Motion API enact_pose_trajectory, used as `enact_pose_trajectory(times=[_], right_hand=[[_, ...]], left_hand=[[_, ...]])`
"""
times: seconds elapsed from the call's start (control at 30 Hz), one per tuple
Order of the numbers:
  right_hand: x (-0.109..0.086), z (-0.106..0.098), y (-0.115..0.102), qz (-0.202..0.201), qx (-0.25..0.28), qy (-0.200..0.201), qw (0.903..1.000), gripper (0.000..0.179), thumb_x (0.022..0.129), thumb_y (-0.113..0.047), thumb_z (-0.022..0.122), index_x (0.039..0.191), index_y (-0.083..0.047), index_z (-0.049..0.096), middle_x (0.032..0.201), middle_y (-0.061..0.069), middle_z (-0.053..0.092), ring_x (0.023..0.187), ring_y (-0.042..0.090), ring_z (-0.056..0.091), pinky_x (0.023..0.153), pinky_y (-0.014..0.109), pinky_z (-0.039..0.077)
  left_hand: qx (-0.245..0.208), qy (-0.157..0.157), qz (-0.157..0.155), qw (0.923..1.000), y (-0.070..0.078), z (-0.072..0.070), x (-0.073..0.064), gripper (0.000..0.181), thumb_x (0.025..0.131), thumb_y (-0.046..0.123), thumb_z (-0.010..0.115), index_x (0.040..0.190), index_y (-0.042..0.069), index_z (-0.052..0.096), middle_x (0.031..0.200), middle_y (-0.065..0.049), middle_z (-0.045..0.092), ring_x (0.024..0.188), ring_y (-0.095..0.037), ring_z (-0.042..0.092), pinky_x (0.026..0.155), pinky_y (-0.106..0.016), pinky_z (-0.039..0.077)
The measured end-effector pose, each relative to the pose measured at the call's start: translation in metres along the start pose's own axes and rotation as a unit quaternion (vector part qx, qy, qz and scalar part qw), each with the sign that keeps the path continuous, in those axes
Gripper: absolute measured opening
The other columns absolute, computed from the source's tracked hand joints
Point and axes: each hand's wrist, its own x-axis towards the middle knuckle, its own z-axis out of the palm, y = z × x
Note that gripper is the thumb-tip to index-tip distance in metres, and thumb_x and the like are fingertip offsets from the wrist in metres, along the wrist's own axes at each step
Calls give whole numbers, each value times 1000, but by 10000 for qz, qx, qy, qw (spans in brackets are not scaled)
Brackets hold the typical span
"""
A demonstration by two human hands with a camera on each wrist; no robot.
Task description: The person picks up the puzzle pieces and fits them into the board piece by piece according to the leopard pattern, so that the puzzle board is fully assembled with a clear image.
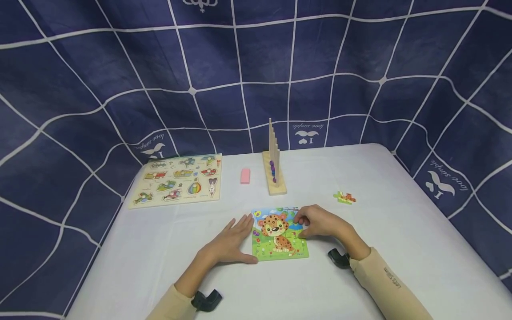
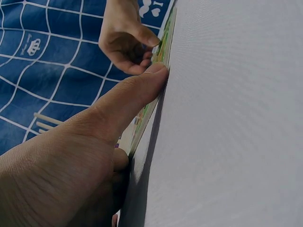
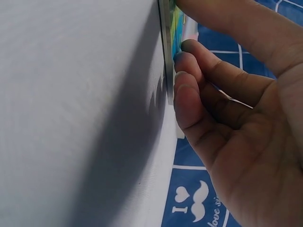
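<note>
A leopard jigsaw puzzle (image 1: 276,242) lies flat on the white table in the head view, with a cartoon leopard on green and blue. My left hand (image 1: 232,242) rests at its left side, fingers extended along the edge. The left thumb (image 2: 142,85) touches the near rim in the left wrist view. At the right side, my right hand (image 1: 322,221) bends thumb and fingers round a blue-green puzzle piece (image 3: 176,35). Its curled fingertips (image 3: 182,54) sit right at the picture's surface. The right hand hides part of the puzzle's right border.
Loose puzzle pieces (image 1: 345,198) lie to the right, beyond my right hand. Behind the puzzle stand a wooden peg stand (image 1: 277,189) with beads and a pink block (image 1: 245,176). A vehicle puzzle board (image 1: 180,182) lies back left. A blue curtain (image 1: 264,58) borders the table.
</note>
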Motion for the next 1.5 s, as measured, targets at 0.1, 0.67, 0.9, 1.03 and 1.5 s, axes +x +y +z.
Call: enact_pose_trajectory(times=[0.1,0.67,0.9,1.03,1.5], right_hand=[[-1,0,0,-3,-35,-6,10000,37,67,-14,87,99,-8,70,82,-2,61,75,11,52,63,21,47],[3,5,-7,-632,-3,-52,9980,24,74,-2,73,96,-10,70,83,-2,63,75,10,54,64,18,49],[5,4,-4,-703,90,-205,9973,27,73,0,72,98,-10,70,85,-2,63,77,12,56,66,19,50],[6,4,-5,-700,114,-277,9971,30,73,2,70,100,-10,71,86,-3,64,78,11,56,67,19,51],[9,5,-8,-752,-9,-402,9964,29,73,0,73,99,-12,72,88,-6,64,79,11,55,69,19,50]], left_hand=[[2,7,13,10000,0,0,0,121,69,78,64,156,8,18,165,-4,11,154,-20,8,126,-46,8],[-6,-32,-27,10000,1,0,-2,121,69,78,64,156,8,17,165,-4,10,154,-20,8,126,-46,7],[20,-3,-32,10000,1,-1,-1,122,69,78,64,156,8,16,164,-3,9,154,-19,7,126,-45,7],[28,11,0,10000,1,0,-1,122,69,79,63,156,7,16,165,-4,10,154,-20,8,126,-46,7],[36,7,1,10000,2,-1,-1,121,70,79,63,156,7,17,165,-4,11,154,-20,9,126,-46,8]])
